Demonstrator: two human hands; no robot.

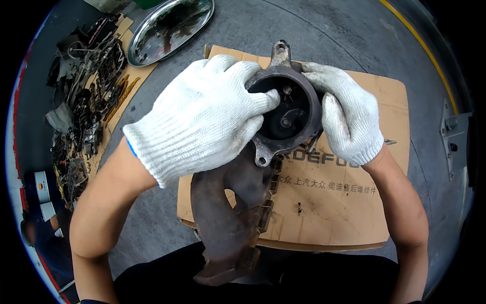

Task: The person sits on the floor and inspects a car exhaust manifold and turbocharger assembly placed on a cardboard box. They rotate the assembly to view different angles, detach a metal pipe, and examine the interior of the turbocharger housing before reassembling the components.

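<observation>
A rusty exhaust manifold point(215, 218) joined to a round turbine housing point(315, 114) is held above a flat cardboard box. The housing's wide round opening faces up, showing a dark cavity with a small round part and a hole inside. Bolt lugs stick out at its top and bottom. In a white knit glove, my left hand point(202, 109) grips the housing's left rim, its thumb reaching into the opening. My right hand point(349, 114), gloved alike, closes round the right side; some of its fingertips are hidden behind the housing. The manifold's lower end hangs near my lap.
The cardboard box point(344, 218) carries dark print and stains. An oval metal tray point(135, 53) with dark oily residue lies at the far left. Beside it, many greasy metal parts point(93, 106) are heaped on cardboard. At the lower left are a dark drum point(40, 187) and part of a person.
</observation>
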